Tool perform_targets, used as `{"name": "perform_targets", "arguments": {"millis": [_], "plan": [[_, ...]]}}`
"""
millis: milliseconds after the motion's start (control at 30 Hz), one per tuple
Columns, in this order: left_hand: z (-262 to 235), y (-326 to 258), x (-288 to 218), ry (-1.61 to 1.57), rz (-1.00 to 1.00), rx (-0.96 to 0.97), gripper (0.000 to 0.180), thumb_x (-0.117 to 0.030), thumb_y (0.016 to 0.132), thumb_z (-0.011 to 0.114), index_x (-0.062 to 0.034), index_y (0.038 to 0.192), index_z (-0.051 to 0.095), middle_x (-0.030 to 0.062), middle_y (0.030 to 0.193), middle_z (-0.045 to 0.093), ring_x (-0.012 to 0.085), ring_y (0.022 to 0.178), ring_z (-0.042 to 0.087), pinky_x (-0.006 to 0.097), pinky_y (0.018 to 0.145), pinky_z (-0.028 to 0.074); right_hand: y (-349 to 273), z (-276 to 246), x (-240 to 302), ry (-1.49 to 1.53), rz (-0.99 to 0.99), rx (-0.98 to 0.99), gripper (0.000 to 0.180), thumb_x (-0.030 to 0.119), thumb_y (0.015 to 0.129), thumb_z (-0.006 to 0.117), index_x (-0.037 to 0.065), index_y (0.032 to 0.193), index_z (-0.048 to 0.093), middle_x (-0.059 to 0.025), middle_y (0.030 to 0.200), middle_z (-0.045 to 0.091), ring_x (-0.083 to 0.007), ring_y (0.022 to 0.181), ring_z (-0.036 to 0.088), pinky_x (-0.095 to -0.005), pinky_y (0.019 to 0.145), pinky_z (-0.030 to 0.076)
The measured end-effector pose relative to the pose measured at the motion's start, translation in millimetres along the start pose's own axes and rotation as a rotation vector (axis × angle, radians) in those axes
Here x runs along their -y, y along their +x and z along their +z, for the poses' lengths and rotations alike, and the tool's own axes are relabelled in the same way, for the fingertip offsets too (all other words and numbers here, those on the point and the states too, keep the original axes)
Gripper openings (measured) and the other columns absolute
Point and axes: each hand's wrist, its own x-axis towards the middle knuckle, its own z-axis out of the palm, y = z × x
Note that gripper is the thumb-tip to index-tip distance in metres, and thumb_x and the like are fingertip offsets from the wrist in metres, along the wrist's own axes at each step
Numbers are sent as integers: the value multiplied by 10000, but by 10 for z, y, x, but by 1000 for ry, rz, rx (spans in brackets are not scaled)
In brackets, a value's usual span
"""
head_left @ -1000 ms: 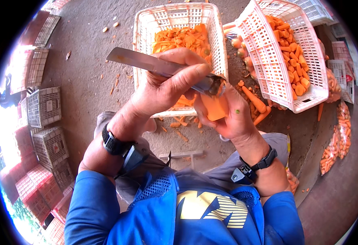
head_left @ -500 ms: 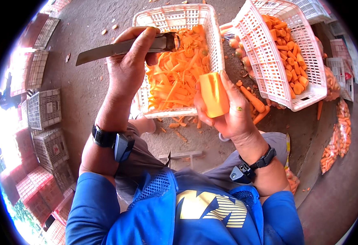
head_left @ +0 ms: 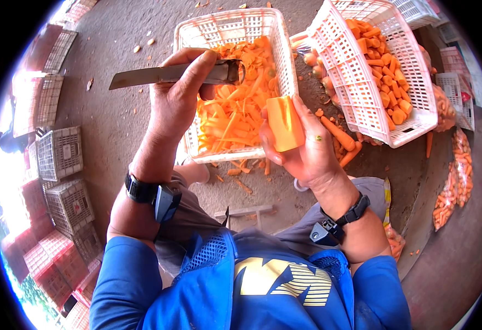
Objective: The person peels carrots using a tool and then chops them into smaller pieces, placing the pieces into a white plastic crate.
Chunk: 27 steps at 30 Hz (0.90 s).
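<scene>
My left hand [head_left: 183, 82] is closed around a knife [head_left: 136, 76], a long, flat grey metal piece with an angled tip pointing left. Its other end, curved like a loop, hangs over the shavings. In my right hand [head_left: 312, 146] is a thick, peeled carrot piece [head_left: 285, 124], gripped between thumb and fingers with a flat, bright orange face showing. The knife and the carrot are apart. Beneath both hands, a white plastic crate [head_left: 181, 41] holds a heap of orange carrot peelings [head_left: 230, 124].
To the right, a tilted white crate [head_left: 356, 91] holds cut carrot pieces [head_left: 392, 82]. Whole carrots [head_left: 337, 133] lie beside it on the floor. Farther right is a clear bag of carrots [head_left: 454, 181]. Stacked crates [head_left: 59, 153] line the left side.
My left hand and the knife have shifted slightly right and down. The carrot piece has moved a little left and upward. Both grips stay the same, and the view has shifted slightly.
</scene>
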Motion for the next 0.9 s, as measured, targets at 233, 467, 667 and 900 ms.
{"name": "perform_targets", "arguments": {"millis": [233, 467, 667, 900], "plan": [[49, -37, -11, 110, 53, -63, 174, -143, 929, 595, 18, 924, 658, 22, 674, 598, 58, 539, 499, 202, 491, 393, 98, -171, 37, 63, -20, -109, 448, 483, 967, 448, 56, 1041, 561, -99, 760, 603, -196, 555, 537, -288, 484, 436], [147, -9, 62, 100, -29, 15, 177, -143, 959, 555, 2, 985, 652, 31, 748, 615, 43, 542, 465, 190, 489, 366, -255, -384, 1062, 223, -493, -9, 899, 750, 854, 390, -41, 1278, 451, -292, 1074, 635, -283, 759, 674, -329, 691, 547], [247, -24, 7, 112, -44, -7, 162, -160, 932, 606, -11, 934, 670, 7, 690, 604, 49, 540, 491, 190, 494, 387, -167, -287, 802, 32, -329, -39, 824, 684, 857, 482, -41, 1242, 419, -206, 869, 679, -253, 656, 659, -298, 604, 501], [301, -48, 70, 160, -152, 108, 172, -176, 929, 616, -12, 926, 663, 7, 686, 602, 46, 535, 491, 188, 488, 391, -134, -181, 618, -485, -361, -201, 321, 324, 921, 595, 14, 1002, 609, -116, 801, 672, -169, 623, 642, -266, 585, 517]]}}
